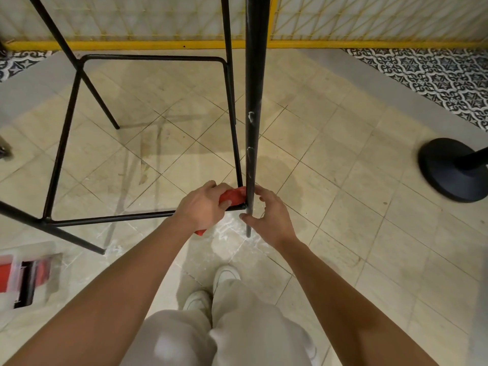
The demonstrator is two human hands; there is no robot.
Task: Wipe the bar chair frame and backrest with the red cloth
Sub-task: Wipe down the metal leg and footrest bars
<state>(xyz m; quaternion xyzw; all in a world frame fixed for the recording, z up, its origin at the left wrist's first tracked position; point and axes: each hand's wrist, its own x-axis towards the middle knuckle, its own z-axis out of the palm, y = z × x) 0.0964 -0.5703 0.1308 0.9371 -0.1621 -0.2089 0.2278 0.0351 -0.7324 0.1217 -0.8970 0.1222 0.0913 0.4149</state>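
Red cloth (pixel 232 197) sits bunched in the left hand (pixel 203 207), whose fingers curl over it and press it onto the black frame (pixel 63 143), at the corner where the low rail (pixel 111 219) meets the near leg (pixel 253 101). The right hand (pixel 269 215) loosely cups that leg just above the floor (pixel 343 180), thumb touching it and fingers curved round its far side. A dark round base (pixel 449 170) stands well apart at right.

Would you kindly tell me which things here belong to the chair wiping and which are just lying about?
In the job: red cloth, gripped by the left hand; bar chair frame, held by the right hand.
Lying about: black post base, plastic box, yellow barrier.
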